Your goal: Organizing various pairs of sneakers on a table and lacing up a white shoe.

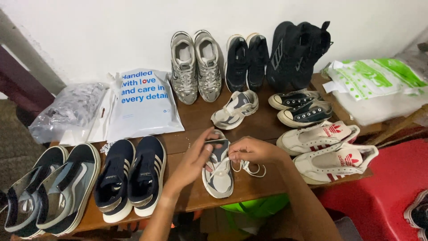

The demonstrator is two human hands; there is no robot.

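A small grey and white sneaker [218, 177] lies on the wooden table [191, 125], toe pointing toward me. My left hand [196, 158] rests on its left side, fingers curled over the tongue. My right hand [252, 151] pinches the white lace [249, 168] at the shoe's right side, and loose loops of lace trail on the table. Its matching sneaker [234, 109] lies a little farther back, apart from both hands.
Pairs of shoes ring the table: silver runners [196, 66], black sneakers [246, 61], black high-tops [296, 52], dark low-tops [301, 107], white shoes with red trim [327, 149], navy striped shoes [131, 177], grey slip-ons [53, 189]. A white plastic bag [142, 105] lies at the back left. A red seat [383, 192] stands right.
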